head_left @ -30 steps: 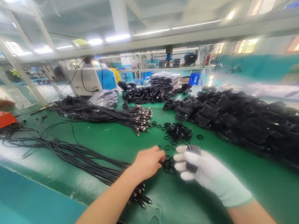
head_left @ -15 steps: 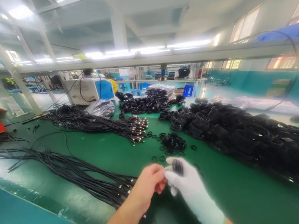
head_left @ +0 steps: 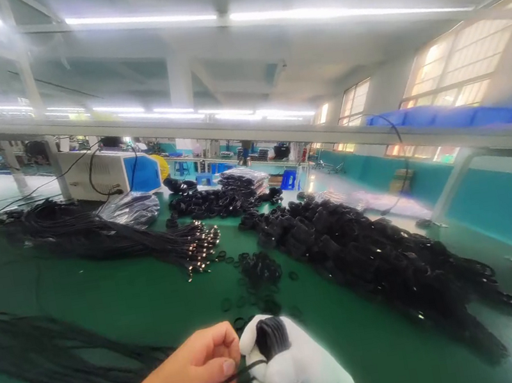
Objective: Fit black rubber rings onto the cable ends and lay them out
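Note:
My right hand (head_left: 298, 366), in a white glove, is curled, with a stack of black rings (head_left: 273, 336) at its index finger. I cannot tell whether they circle the finger or are gripped. My bare left hand (head_left: 209, 360) touches or nearly touches the glove's left side, its thumb and fingers pinched on a thin black strand (head_left: 252, 367). That strand runs across to the gloved fingers; whether it is a cable or a stretched ring is unclear. A small heap of black rings (head_left: 261, 269) lies on the green tabletop (head_left: 130, 289) beyond my hands, with loose rings around it.
Black cables (head_left: 43, 354) stretch along the left, blurred. Behind them lies a cable bundle (head_left: 147, 241) with metallic ends. A long pile of black coiled items (head_left: 358, 253) covers the right. A white and blue machine (head_left: 107, 170) and a clear plastic bag (head_left: 130, 210) stand behind.
The view has swung right and up, and my hands appear lower and further left. A black strand now shows between my left fingers and the glove. The ring stack stays at the right hand.

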`<action>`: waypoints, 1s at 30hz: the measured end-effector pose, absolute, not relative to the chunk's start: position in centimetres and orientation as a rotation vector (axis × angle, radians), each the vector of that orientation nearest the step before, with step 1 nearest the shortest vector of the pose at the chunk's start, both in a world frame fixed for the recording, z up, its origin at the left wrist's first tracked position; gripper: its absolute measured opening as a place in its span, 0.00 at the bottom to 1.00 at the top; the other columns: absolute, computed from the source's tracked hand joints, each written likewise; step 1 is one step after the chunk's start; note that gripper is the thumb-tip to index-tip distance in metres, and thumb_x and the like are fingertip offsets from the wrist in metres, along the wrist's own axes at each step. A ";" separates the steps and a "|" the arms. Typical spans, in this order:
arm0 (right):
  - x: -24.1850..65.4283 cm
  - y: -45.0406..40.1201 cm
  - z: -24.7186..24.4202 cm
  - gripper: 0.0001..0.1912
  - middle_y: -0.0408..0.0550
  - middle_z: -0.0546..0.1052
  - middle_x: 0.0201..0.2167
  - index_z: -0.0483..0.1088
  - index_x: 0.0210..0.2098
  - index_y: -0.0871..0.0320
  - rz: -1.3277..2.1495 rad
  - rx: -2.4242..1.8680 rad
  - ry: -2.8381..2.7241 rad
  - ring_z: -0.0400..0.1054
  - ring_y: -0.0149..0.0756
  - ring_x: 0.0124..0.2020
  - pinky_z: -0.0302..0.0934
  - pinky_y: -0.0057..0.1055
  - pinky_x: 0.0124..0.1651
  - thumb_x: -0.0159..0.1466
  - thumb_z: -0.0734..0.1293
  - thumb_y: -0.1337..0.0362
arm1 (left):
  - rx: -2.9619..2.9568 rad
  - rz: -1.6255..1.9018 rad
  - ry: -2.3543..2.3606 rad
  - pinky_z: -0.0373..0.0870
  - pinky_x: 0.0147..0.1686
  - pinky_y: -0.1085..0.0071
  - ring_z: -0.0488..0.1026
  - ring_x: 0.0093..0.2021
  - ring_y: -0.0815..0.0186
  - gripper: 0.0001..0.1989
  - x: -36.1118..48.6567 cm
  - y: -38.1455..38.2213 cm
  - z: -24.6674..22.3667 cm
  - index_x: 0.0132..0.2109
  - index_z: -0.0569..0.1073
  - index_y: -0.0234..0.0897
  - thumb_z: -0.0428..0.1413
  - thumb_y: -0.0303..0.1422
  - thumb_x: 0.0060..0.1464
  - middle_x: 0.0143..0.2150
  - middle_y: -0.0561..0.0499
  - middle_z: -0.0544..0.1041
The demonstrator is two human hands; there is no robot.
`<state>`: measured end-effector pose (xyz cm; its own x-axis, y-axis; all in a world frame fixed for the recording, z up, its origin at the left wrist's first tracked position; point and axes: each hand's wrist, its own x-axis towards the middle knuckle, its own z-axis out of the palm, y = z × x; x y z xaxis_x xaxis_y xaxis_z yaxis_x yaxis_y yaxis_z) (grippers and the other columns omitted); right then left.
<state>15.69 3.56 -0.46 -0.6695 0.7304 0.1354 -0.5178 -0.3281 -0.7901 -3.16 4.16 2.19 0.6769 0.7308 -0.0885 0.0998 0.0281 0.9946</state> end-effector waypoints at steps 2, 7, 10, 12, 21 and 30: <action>15.7 3.8 -0.4 0.18 0.38 0.65 0.16 0.67 0.37 0.64 2.015 -0.351 -1.121 0.63 0.28 0.13 0.57 0.20 0.10 0.46 0.70 0.71 | 1.754 0.414 0.886 0.55 0.24 0.77 0.65 0.24 0.72 0.02 -3.6 4.7 2.9 0.31 0.66 0.35 0.49 0.28 0.49 0.25 0.56 0.73; 15.7 3.7 0.0 0.20 0.40 0.70 0.18 0.64 0.41 0.63 1.761 -0.641 -1.207 0.60 0.25 0.12 0.54 0.19 0.12 0.48 0.66 0.73 | 2.158 0.248 0.972 0.60 0.38 0.76 0.69 0.36 0.68 0.04 -4.0 4.2 5.1 0.27 0.73 0.39 0.54 0.27 0.41 0.29 0.58 0.75; 15.9 3.5 0.5 0.22 0.40 0.71 0.23 0.62 0.46 0.61 1.588 -0.880 -1.250 0.61 0.24 0.14 0.55 0.20 0.14 0.50 0.65 0.73 | 2.190 0.361 1.089 0.59 0.36 0.75 0.68 0.38 0.66 0.10 -3.9 4.3 5.8 0.35 0.76 0.43 0.57 0.30 0.41 0.32 0.58 0.76; 15.9 3.5 0.7 0.24 0.41 0.71 0.24 0.61 0.48 0.60 1.631 -0.916 -1.318 0.61 0.25 0.16 0.57 0.21 0.15 0.51 0.65 0.73 | 2.149 0.449 1.151 0.59 0.35 0.75 0.67 0.39 0.65 0.18 -3.7 4.6 5.6 0.43 0.74 0.46 0.59 0.32 0.41 0.38 0.57 0.75; 13.5 4.3 -3.3 0.30 0.39 0.69 0.20 0.62 0.50 0.56 1.509 -1.117 -1.483 0.62 0.30 0.17 0.57 0.26 0.17 0.46 0.69 0.70 | 2.257 0.352 1.216 0.63 0.33 0.70 0.67 0.40 0.60 0.24 -1.6 3.6 4.4 0.45 0.69 0.44 0.62 0.39 0.37 0.38 0.52 0.71; 14.2 3.6 -1.2 0.20 0.45 0.73 0.34 0.69 0.41 0.54 1.049 -1.250 -1.632 0.68 0.37 0.34 0.63 0.33 0.35 0.47 0.67 0.70 | 2.095 0.088 1.079 0.60 0.23 0.75 0.69 0.27 0.67 0.09 -2.5 7.0 4.1 0.33 0.73 0.38 0.50 0.34 0.47 0.31 0.54 0.75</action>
<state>14.24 3.62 -1.20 -0.1815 0.9770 0.1121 0.3040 0.1642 -0.9384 -2.49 7.05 4.15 0.6400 0.7207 -0.2665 0.6680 -0.3505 0.6564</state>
